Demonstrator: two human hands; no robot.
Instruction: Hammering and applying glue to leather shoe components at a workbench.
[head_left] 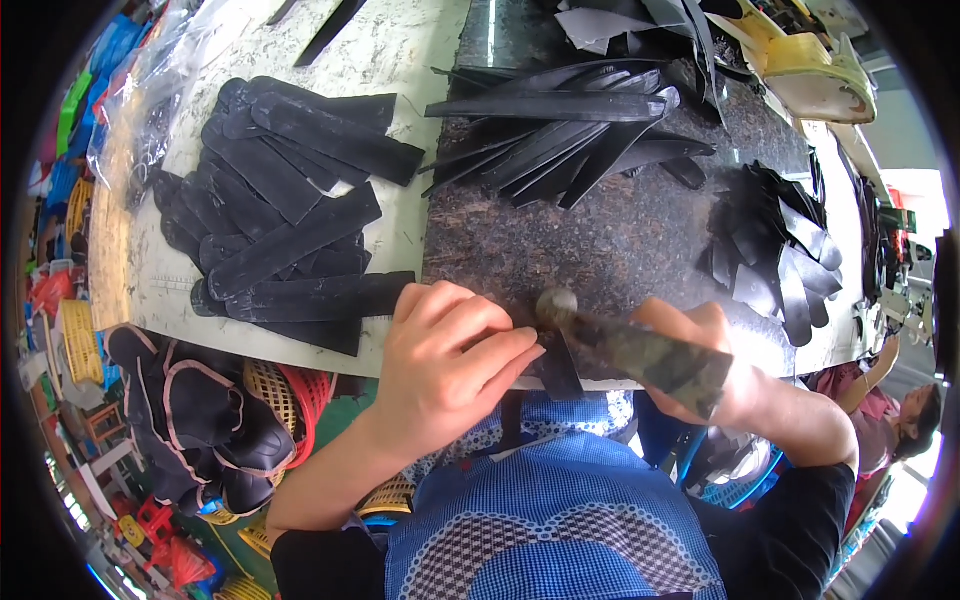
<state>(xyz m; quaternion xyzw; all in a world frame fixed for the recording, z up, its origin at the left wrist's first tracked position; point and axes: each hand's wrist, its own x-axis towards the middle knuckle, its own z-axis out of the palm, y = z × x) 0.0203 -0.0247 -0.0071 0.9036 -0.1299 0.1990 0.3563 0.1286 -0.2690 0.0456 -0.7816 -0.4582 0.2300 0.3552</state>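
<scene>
My right hand (695, 335) is closed round the handle of a hammer (645, 352). The hammer's rounded head rests on or just above a narrow black strip (562, 372) at the near edge of the dark stone slab (560, 245). Beside the head, my left hand (450, 345) pinches the black strip with thumb and fingers together, and part of the strip is hidden behind them. One end of the strip reaches past the table's front edge. I cannot tell whether the hammer touches it.
Black rounded-end strips lie in a heap (280, 200) on the white left tabletop. A second bundle of long strips (560, 125) lies across the slab's far part, with smaller black pieces (780, 250) at the right. A yellowish machine (815, 80) stands far right; another person (895, 410) sits beyond.
</scene>
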